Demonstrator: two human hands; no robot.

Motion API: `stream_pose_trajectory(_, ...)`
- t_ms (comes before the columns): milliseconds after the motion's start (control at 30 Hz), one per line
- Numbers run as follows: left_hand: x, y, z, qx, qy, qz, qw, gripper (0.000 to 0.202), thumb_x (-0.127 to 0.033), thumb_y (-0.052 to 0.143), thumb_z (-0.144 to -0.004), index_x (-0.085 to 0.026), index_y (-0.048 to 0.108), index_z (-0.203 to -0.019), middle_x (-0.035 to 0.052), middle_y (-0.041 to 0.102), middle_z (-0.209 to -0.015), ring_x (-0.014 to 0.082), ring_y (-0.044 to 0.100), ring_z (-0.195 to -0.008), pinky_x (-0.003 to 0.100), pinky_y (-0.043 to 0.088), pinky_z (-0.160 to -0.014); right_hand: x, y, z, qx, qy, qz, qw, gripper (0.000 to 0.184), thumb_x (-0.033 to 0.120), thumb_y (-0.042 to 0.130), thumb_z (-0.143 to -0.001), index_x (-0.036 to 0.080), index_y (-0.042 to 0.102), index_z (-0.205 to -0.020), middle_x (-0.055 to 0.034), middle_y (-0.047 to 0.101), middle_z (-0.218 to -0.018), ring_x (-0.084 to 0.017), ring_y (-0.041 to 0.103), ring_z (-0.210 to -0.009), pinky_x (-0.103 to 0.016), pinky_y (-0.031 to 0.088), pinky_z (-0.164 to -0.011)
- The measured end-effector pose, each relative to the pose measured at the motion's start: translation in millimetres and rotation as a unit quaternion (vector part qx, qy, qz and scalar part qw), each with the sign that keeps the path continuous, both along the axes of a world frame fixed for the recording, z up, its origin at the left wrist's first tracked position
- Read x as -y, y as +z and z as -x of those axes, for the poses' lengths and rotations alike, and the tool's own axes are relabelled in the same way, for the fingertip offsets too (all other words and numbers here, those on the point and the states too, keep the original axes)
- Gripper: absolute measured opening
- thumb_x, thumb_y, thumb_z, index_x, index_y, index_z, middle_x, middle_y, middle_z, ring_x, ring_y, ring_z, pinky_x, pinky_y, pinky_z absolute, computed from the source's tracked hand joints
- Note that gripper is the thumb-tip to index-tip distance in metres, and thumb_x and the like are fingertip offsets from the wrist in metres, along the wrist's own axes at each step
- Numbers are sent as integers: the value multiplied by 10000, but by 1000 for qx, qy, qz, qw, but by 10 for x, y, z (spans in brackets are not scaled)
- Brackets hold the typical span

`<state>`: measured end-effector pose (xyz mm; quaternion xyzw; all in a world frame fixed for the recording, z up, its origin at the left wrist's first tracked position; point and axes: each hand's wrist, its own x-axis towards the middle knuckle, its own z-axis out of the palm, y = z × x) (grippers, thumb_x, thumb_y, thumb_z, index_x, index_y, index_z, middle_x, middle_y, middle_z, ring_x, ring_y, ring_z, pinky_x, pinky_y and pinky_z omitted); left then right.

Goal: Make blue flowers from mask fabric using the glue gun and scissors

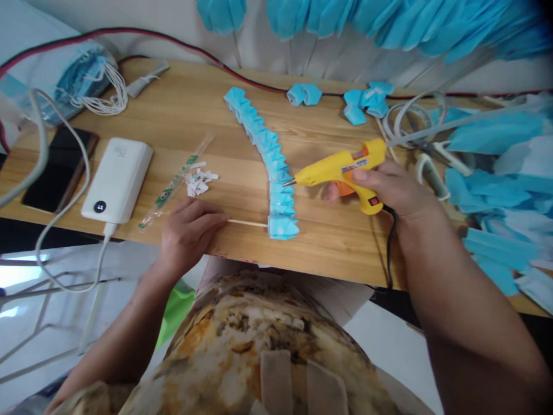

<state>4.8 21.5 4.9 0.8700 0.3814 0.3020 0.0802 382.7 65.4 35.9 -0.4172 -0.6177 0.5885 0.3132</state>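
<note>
My right hand (397, 187) is wrapped round the handle of a yellow glue gun (341, 167), its metal nozzle pointing left at the pleated blue strip. That strip (259, 135) of folded mask-like material curves across the table from the back toward me. At its near end lies a folded blue piece (283, 227) joined to a thin wooden stick (248, 223). Between the thumb and fingers of my left hand (190, 233) the stick's other end is pinched. Whether the nozzle touches the strip, I cannot tell.
A pile of white paper bits (201, 181) and a clear wrapper (173, 187) lie left of the strip. Further left are a white power bank (116, 180) and a phone (58, 167). Scissors (432, 164), tape rolls (415, 115) and blue pieces (496, 184) crowd the right side.
</note>
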Motion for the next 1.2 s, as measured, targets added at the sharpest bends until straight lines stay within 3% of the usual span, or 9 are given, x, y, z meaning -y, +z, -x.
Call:
stream_pose_trajectory(167,5,0,3,2,-4,-1,1000,146,-196,598,-993,-227,737,-958,52,737,-921,192,643,-806,354,502,-722,-15,-18,12,3,-14,20,1000,417,604,734,-855,191,755,-803,-51,753,-787,-198,716,-764,-304,567,-743)
stream_pose_trajectory(500,-4,-3,-3,5,-15,-22,1000,127,-135,626,-962,-203,733,-955,58,727,-916,188,620,-800,338,486,-718,-42,-37,42,15,37,-13,999,428,559,678,-926,157,719,-785,-41,727,-760,-144,670,-696,-261,510,-677)
stream_pose_trajectory(1000,-6,-6,21,-7,-21,-23,999,141,-106,617,-956,-185,732,-975,65,727,-934,191,619,-812,341,483,-737,-53,-53,60,16,47,-22,999,428,546,671,-939,159,712,-762,-31,712,-737,-130,655,-689,-244,491,-664)
stream_pose_trajectory(1200,-4,-16,5,1,-20,-17,1000,139,-106,623,-955,-184,737,-957,62,726,-924,187,613,-805,333,477,-731,-36,-39,80,0,-12,9,1000,450,602,708,-893,167,748,-787,-41,729,-769,-145,685,-726,-253,535,-714)
